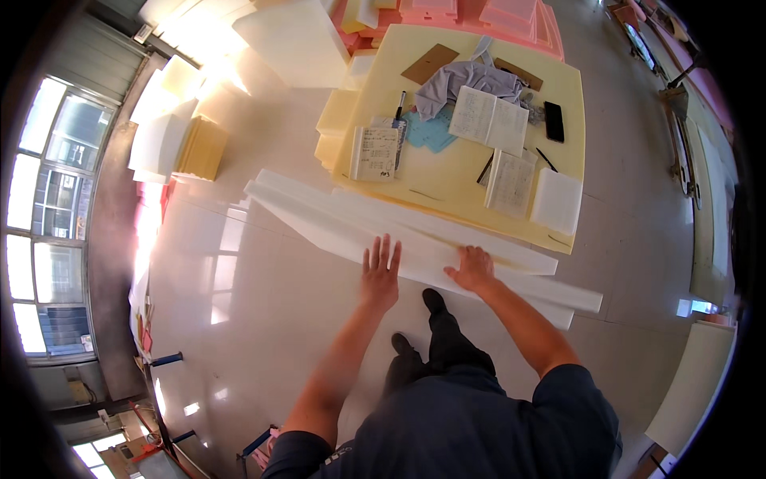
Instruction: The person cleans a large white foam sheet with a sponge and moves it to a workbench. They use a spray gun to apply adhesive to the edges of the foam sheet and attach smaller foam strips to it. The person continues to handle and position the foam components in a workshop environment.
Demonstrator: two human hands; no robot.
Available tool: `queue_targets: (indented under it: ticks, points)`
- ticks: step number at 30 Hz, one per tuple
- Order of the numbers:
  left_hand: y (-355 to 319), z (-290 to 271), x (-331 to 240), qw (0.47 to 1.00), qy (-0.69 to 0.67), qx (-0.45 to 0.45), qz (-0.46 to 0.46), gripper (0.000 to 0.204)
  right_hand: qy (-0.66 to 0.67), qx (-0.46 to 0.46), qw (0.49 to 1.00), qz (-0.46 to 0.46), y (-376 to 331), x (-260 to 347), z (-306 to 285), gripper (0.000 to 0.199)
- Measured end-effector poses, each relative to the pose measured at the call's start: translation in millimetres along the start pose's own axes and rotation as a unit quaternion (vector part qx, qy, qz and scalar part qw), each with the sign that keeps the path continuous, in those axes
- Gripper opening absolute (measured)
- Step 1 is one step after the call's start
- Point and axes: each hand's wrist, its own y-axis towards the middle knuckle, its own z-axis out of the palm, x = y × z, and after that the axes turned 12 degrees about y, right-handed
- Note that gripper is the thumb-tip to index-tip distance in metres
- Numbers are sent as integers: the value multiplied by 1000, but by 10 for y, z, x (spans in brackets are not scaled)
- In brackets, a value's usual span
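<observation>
Several long white foam sheets (319, 219) lie in front of me, stacked against the near side of a yellow foam block. My left hand (381, 279) is flat over the top sheet, its fingers spread and pointing away from me. To its right, my right hand (474, 271) rests on the white foam with its thumb out to the left. The fingers of that hand bend over the foam's far edge, and their tips are hidden.
On the yellow block (455, 209) lie open notebooks (488, 116), a black phone (554, 121), pens and a grey cloth (471, 82). Yellow and white foam blocks (199, 148) stand at left. Pink foam (511, 24) is piled behind. Windows line the left wall.
</observation>
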Motion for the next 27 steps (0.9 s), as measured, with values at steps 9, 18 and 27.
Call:
queue_targets:
  ticks: [9,18,27]
  points:
    - [149,365,186,994,-71,57,61,76,-76,-172,962,-196,839,-222,540,82]
    - [100,391,139,994,-103,7,27,73,-65,-7,995,-74,1488,-397,649,47]
    - [198,491,162,995,-86,-33,36,70,37,-145,963,-222,-593,1037,-2369,40]
